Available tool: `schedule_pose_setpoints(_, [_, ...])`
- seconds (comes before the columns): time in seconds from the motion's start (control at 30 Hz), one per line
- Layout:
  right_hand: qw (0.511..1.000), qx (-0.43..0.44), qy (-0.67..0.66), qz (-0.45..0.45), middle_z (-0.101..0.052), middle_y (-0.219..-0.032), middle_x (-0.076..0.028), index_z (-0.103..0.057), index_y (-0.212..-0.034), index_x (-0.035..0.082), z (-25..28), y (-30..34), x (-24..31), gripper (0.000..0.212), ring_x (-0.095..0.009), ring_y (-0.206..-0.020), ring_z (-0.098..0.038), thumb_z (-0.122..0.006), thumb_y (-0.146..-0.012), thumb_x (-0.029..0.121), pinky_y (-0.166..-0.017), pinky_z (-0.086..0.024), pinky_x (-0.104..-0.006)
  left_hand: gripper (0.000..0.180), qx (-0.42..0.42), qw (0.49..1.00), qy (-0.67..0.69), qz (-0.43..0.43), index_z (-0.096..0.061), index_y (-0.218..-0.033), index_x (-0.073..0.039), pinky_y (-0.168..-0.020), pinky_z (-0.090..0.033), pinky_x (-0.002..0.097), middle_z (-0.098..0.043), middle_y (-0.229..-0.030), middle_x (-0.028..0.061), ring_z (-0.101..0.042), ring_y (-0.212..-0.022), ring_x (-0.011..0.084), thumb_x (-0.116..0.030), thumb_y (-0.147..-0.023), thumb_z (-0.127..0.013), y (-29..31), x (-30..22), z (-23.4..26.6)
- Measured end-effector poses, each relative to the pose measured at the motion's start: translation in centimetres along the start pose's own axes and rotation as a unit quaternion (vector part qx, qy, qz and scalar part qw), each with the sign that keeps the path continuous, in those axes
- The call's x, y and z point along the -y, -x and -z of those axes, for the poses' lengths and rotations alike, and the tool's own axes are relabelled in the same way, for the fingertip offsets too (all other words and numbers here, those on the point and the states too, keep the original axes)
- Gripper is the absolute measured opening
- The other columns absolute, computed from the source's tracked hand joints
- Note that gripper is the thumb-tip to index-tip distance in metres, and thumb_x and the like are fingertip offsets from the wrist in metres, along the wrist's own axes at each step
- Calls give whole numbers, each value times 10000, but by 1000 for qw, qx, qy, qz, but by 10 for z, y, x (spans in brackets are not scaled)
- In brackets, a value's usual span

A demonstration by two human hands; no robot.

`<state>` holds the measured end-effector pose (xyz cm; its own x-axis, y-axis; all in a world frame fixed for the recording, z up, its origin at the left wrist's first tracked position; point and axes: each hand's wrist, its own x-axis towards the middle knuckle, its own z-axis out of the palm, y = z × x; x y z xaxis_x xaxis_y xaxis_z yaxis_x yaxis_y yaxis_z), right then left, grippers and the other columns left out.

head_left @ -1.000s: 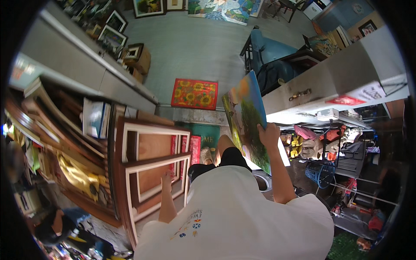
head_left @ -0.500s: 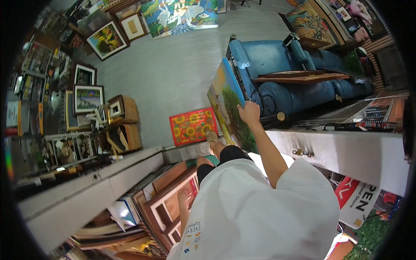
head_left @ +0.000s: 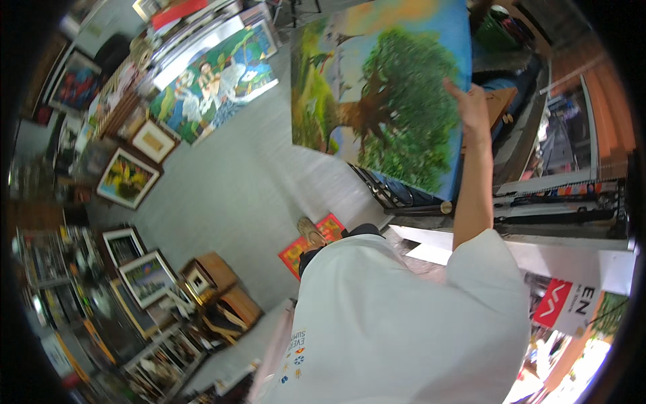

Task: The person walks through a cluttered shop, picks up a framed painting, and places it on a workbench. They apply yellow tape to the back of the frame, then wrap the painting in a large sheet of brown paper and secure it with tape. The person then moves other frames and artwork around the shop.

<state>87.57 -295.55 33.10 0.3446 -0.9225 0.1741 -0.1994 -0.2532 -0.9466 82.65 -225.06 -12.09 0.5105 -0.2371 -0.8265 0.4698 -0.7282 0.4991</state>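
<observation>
My right hand (head_left: 471, 111) grips the right edge of a large canvas painting (head_left: 377, 114), thumb on its front and fingers behind. The painting shows a green tree, a hillside and a blue-orange sky. It is held up off the floor at the upper right, tilted, in front of a blue sofa that it mostly covers. My left hand is out of view; on that side only my white shirt (head_left: 397, 323) shows. One foot in a tan clog (head_left: 311, 232) stands on a red floral mat (head_left: 293, 254).
Framed pictures (head_left: 128, 176) lean along the left, beside cardboard boxes (head_left: 215, 273) holding frames. A large figure painting (head_left: 212, 87) stands at the back. Crowded shelves (head_left: 47, 262) line the far left. A black metal rack (head_left: 377, 188) is under the painting. A sign (head_left: 565, 306) hangs at the lower right.
My right hand has lifted the painting from beside the sofa, so its front now faces up broadly. I have moved forward onto the mat and turned rightward. My left hand has left the view.
</observation>
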Motion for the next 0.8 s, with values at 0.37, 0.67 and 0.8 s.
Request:
schedule_pose_setpoints(0.37, [945,-203,194,-167,-573,-771,-107,-605,-828,-28,50,-168,-66,373,-259,-686,-537,-724,-865,324,-662,-418,-466,226,-120,970,207,-45,-564,-1012,-113,-630,-456,324,-632,-926,37,-604,-718,149,-334,-975,-535,-217,-296,238])
schedule_pose_setpoints(0.67, [899,-209,225,-314,-613,-1255,-194,-592,-1280,-18,62,-227,-164,541,-328,-1132,-583,-706,-858,300,-933,-434,-445,278,-36,996,83,12,-597,-1123,-107,-640,-480,311,-657,-990,43,-639,-745,148,-336,-967,-575,-272,-371,208])
schedule_pose_setpoints(0.8, [899,-234,298,-219,-616,-1248,-157,-590,-1259,-41,98,-241,-243,537,-284,-1132,-569,-730,-825,242,-935,-433,-413,263,39,998,-19,55,-627,-1072,-109,-595,-464,266,-655,-912,10,-633,-739,124,-341,-955,-592,-258,-413,157])
